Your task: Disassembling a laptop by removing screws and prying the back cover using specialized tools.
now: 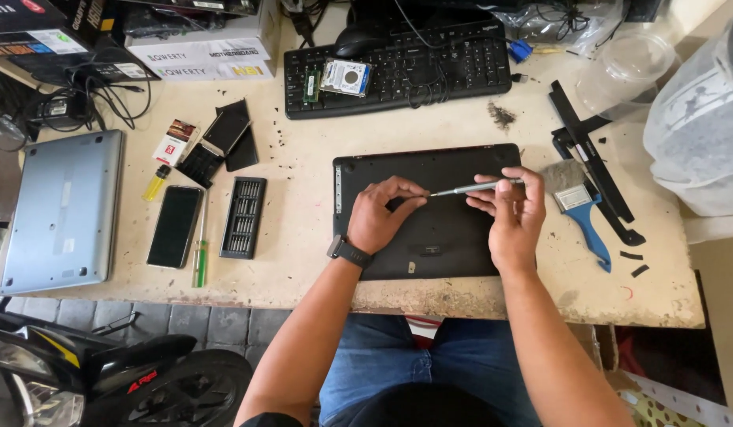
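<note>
A black laptop (453,162) lies bottom side up in the middle of the worktable (303,261). My right hand (510,217) grips a slim silver screwdriver (471,188) held almost level, tip pointing left. My left hand (380,213), with a dark watch on the wrist, rests on the laptop's base, and its fingertips pinch at the screwdriver's tip. Both hands are over the laptop's upper middle.
A blue-handled brush (581,209) and black plastic strips (591,154) lie to the right. A bit set (243,217), a phone (175,225), a green screwdriver (201,253), a lighter and a silver laptop (64,209) lie to the left. A keyboard (398,67) carrying a hard drive (345,77) sits behind.
</note>
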